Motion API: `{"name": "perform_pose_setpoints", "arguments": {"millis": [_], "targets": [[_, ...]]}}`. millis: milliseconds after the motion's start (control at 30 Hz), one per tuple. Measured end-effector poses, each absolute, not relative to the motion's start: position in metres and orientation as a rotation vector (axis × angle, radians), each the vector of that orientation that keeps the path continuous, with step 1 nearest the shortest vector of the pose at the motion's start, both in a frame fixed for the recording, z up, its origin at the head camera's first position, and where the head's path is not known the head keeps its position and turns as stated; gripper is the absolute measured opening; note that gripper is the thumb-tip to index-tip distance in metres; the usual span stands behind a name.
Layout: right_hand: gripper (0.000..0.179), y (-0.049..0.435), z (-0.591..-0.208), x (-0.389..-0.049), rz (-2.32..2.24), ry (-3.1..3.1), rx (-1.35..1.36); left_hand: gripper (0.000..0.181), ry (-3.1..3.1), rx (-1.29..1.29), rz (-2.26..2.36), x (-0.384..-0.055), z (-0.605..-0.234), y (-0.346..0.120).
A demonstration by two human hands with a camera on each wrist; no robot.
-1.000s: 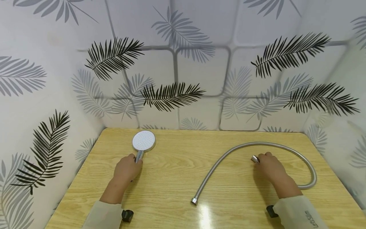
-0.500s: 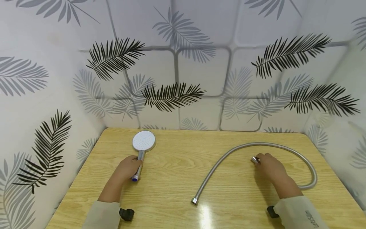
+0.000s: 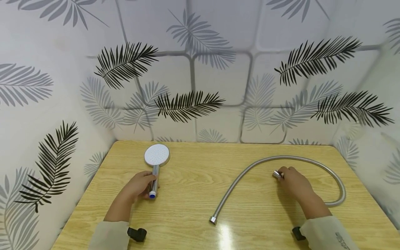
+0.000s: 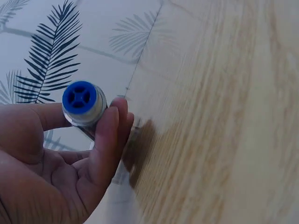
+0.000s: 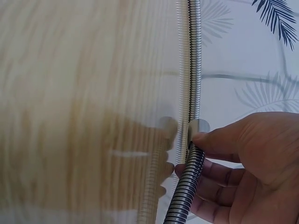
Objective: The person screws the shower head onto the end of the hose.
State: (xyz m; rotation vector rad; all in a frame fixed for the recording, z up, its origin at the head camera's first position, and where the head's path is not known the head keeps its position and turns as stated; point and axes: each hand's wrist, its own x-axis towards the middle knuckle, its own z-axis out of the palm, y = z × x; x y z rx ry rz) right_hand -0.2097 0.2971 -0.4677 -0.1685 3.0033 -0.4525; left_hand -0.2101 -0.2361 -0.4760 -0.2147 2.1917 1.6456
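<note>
My left hand (image 3: 140, 184) holds a shower head (image 3: 157, 155) by its chrome handle, thumb on one side and fingers on the other. Its white round spray face is turned up, at the back left of the table. The handle's threaded end with a blue insert (image 4: 79, 97) points back toward my wrist. On the right, my right hand (image 3: 295, 182) pinches one metal end fitting (image 3: 276, 174) of a silver shower hose (image 3: 231, 185). In the right wrist view the ribbed hose (image 5: 186, 189) runs down past my fingers. Its other end, a hex nut (image 3: 213, 219), lies at the front middle.
The wood-grain table (image 3: 187, 194) has a wall (image 3: 218, 80) with leaf-patterned covering along its back and sides. The hose lies in a wide arc over the right half, passing behind my right hand. Black camera mounts (image 3: 137, 234) sit at both wrists.
The shower head's handle has swung so its lower end points more toward me and shows its blue insert. My left hand has turned with it. The right hand and hose have hardly moved.
</note>
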Motion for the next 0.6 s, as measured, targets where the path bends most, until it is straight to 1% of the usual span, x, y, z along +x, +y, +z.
{"name": "perform_pose_setpoints", "arguments": {"millis": [167, 500, 600], "targets": [[0.028, 0.2961, -0.4699, -0.2096, -0.510, 3.048, -0.213, 0.045, 2.052, -0.200, 1.739, -0.2119, -0.4790, -0.2407], [0.032, 0.2919, -0.4728, -0.2122, -0.644, 3.079, -0.255, 0.047, 1.868, -0.129, 1.886, -0.2146, -0.4824, -0.2403], [0.032, 0.2902, -0.4715, -0.2126, -0.675, 3.076, -0.260, 0.045, 1.853, -0.134, 1.895, -0.2154, -0.4829, -0.2383]]}}
